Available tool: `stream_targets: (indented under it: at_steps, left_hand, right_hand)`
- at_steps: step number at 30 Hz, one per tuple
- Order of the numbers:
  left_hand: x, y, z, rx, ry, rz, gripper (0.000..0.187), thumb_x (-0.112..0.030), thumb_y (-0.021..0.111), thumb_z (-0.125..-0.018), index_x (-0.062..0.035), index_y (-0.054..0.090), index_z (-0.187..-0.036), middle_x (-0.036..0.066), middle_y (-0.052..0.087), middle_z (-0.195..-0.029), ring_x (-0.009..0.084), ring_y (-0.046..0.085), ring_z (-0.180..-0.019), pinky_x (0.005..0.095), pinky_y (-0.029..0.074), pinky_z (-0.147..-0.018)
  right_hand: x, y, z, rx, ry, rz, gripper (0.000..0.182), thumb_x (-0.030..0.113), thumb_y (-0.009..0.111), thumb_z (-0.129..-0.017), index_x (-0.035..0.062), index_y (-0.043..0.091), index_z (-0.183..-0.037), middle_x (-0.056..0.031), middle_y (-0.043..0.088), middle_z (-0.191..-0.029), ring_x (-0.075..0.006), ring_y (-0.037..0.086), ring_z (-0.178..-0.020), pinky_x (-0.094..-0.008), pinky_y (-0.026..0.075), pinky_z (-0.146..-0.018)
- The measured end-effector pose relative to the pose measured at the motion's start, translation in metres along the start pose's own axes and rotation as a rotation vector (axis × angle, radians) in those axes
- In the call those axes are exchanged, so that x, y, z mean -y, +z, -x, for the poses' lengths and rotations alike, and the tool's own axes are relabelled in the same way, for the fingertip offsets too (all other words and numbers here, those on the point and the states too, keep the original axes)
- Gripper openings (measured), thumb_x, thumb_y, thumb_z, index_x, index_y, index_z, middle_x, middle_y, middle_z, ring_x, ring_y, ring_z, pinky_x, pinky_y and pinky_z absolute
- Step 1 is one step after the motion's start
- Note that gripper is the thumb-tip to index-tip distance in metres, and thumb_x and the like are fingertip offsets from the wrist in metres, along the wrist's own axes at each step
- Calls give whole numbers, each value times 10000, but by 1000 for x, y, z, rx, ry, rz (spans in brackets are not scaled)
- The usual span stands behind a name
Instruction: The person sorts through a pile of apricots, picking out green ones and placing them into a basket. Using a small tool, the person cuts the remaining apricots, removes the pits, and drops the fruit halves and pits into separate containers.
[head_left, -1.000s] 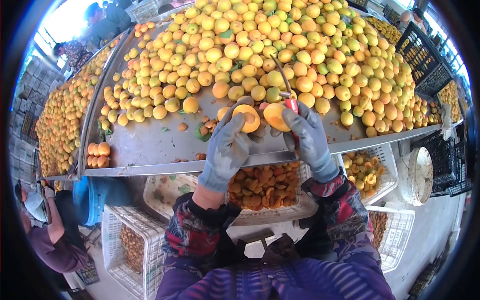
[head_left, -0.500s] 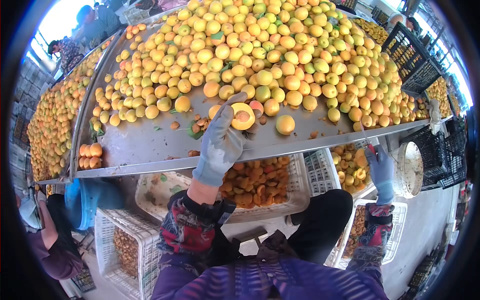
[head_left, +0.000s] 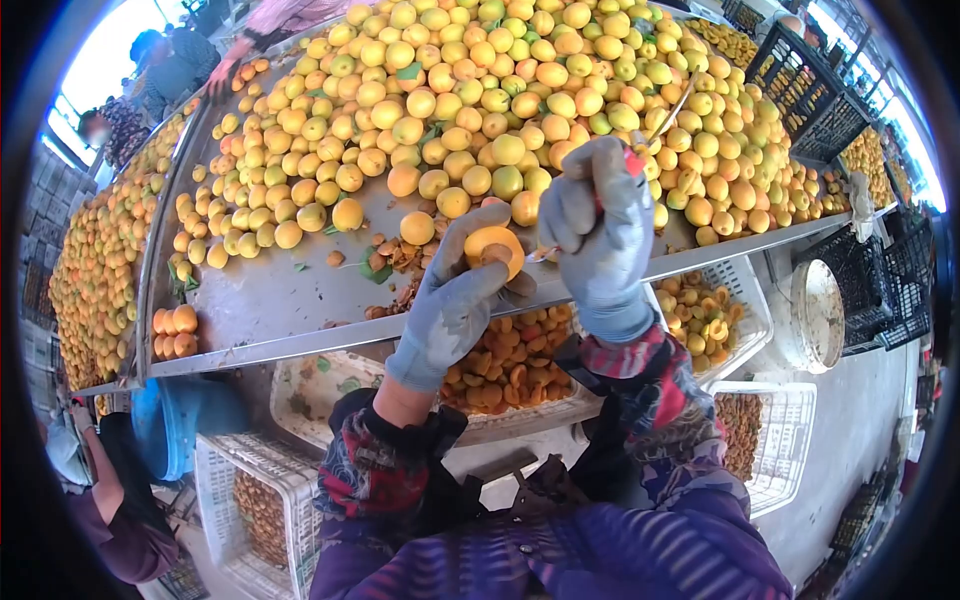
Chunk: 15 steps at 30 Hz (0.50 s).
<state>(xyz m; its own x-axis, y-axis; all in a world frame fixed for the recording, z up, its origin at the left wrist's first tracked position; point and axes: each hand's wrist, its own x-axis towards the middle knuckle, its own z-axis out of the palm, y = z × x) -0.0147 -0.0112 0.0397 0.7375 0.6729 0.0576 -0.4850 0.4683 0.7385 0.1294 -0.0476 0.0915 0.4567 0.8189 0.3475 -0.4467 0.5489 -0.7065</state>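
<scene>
My left hand [head_left: 450,300], in a grey-blue glove, grips a cut apricot [head_left: 492,238] between thumb and fingers, its orange cut face turned up and its centre partly behind the thumb. My right hand [head_left: 603,225], gloved too, is closed around a red-handled knife [head_left: 634,161], whose thin blade slants up and away over the fruit. A shiny metal tip [head_left: 542,255] shows below that fist, close beside the apricot. Both hands are over the front edge of the metal table [head_left: 270,310]. Behind them lies a large heap of whole apricots [head_left: 460,110].
Below the edge stand a crate of apricot halves [head_left: 510,365], another crate of cut fruit [head_left: 700,315] and a white bucket [head_left: 818,315]. A blue bucket [head_left: 185,420] and a white crate of pits [head_left: 255,510] are left. A person's pink sleeve [head_left: 285,20] reaches in at the back.
My right hand has swung up and left from beside the table edge to the apricot, bringing the knife. The left hand has moved slightly, its thumb now over the cut face.
</scene>
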Motion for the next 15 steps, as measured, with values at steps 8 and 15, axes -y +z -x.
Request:
stream_targets:
  at_steps: [8,15]
  left_hand:
    - [10,6,-1,-74,-34,-53,525,28,512,-847,-60,378,-1346,78,545,-1053,158,610,-835,286,507,-754]
    - [28,19,-8,-120,-5,21,511,51,508,-819,-50,381,-1303,63,517,-962,122,520,-680,251,440,-608]
  right_hand:
    - [-24,-4,7,-58,-87,143,382,407,412,-1000,70,522,-857,44,271,-478,-70,228,-363,-240,240,-357]
    - [-30,-18,1,-149,-19,-183,439,466,410,-987,81,513,-805,72,231,-473,-60,208,-365,-235,212,-344]
